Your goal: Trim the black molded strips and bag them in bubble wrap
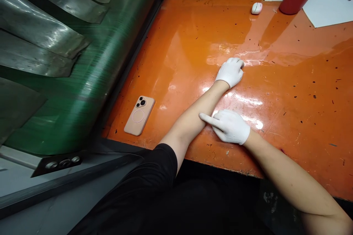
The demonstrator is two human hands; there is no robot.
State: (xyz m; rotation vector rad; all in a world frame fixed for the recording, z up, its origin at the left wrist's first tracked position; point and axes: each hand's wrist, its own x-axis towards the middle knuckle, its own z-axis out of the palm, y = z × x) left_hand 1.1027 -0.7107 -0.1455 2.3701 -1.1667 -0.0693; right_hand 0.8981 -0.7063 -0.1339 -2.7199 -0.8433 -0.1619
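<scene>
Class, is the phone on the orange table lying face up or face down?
Face down: the phone lies on the table with its camera lenses uppermost.

The single head view looks forward and down from above the wearer's black shirt [198,205] (its lower edge crosses it), close over the orange worktop [182,62], with left hand [230,72] and right hand [231,127] near mid-frame.

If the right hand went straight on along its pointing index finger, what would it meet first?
Most likely the left forearm: the right hand's index fingertip already overlaps it in view, though whether it touches or hovers just above is hard to tell.
</scene>
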